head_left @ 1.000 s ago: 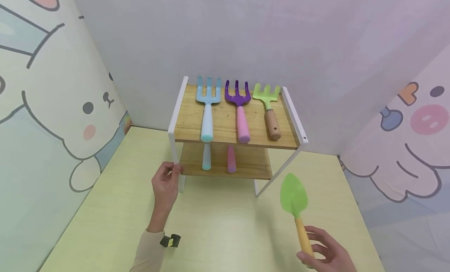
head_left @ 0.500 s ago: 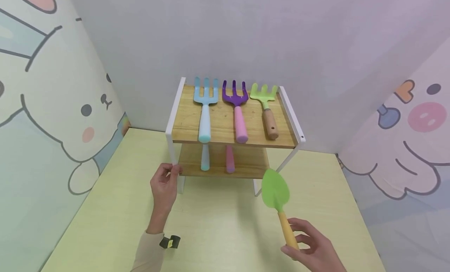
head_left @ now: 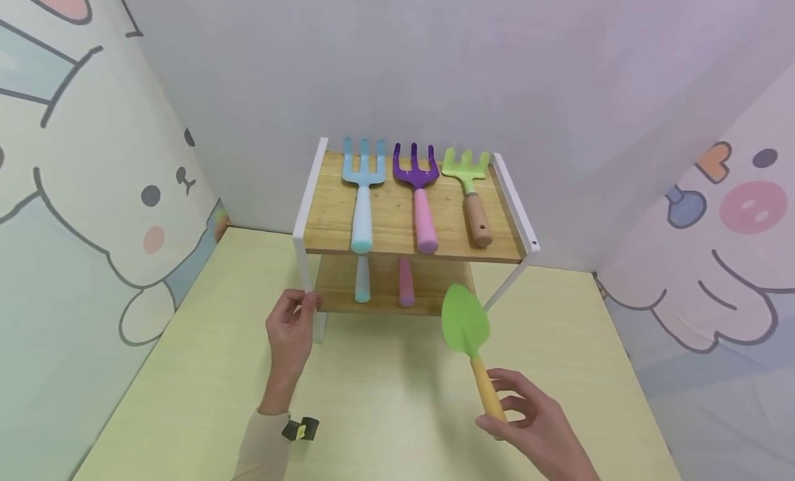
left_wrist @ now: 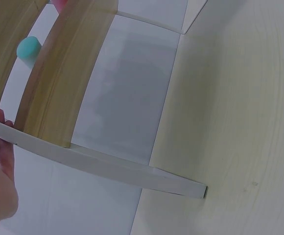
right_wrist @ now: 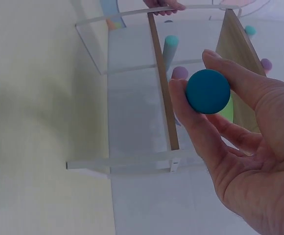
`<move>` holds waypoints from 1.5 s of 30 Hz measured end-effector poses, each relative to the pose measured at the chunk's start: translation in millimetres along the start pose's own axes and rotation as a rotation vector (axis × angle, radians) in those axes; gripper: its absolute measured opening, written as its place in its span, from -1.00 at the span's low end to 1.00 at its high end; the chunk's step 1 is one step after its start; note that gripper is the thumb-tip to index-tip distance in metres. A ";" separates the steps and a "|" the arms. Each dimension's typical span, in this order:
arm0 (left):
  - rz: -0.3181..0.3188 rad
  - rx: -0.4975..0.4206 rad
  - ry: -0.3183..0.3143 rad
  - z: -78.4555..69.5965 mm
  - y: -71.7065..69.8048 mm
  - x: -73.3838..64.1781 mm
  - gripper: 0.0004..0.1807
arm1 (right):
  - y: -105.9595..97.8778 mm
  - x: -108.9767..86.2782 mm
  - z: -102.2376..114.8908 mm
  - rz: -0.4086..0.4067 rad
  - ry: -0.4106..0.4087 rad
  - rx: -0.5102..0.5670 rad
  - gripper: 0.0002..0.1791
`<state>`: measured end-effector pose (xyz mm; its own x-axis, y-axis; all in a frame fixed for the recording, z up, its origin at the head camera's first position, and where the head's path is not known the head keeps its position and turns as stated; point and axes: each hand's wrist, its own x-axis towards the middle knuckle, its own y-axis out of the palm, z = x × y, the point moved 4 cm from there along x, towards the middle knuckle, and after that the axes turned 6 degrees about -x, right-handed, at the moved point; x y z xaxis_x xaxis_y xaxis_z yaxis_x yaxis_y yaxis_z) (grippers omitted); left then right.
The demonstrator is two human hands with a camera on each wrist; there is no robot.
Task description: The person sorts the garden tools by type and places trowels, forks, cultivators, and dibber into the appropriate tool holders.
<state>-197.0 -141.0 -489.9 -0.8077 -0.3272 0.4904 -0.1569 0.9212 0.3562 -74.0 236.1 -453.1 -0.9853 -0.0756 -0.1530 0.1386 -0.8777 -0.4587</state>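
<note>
A two-tier rack with wooden boards (head_left: pixel 391 226) and a white frame stands on the table. My left hand (head_left: pixel 290 336) grips its left front leg (head_left: pixel 303 266) level with the lower board. In my right hand (head_left: pixel 534 420) is a garden trowel (head_left: pixel 464 322), held by its yellow handle, the green blade pointing up before the lower board's right end. The right wrist view shows the handle's round blue end (right_wrist: pixel 208 91) between thumb and fingers. On the top board lie a light-blue hand fork (head_left: pixel 363 215), a purple hand fork with pink handle (head_left: pixel 424 215) and a green one with wooden handle (head_left: pixel 477 215).
On the lower board (head_left: pixel 381 296) a light-blue handle (head_left: pixel 363 281) and a pink handle (head_left: pixel 406 284) stick out; their heads are hidden under the top board. A pale wall stands behind, with cartoon-printed walls at both sides. The pale yellow table (head_left: pixel 373 398) spreads in front.
My right hand has carried the trowel leftward and up, from right of the rack to before the lower board's right end. The left hand keeps its grip on the leg.
</note>
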 end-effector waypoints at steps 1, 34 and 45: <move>0.002 -0.002 0.001 0.3 0.1 0.0 -0.87 | 0.6 1.3 0.6 0.006 -0.001 0.003 -0.34; 0.002 0.019 0.007 -0.8 1.5 0.0 -0.90 | 13.7 59.1 31.4 -0.044 -0.119 0.080 -0.39; 0.000 0.024 0.005 0.8 -0.6 -0.7 -0.88 | 19.0 80.1 47.0 -0.107 -0.102 0.019 -0.39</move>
<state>-196.8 -141.1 -491.1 -0.8050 -0.3283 0.4942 -0.1706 0.9258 0.3373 -155.0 191.1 -433.0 -0.9995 -0.0277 -0.0135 0.0309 -0.8922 -0.4505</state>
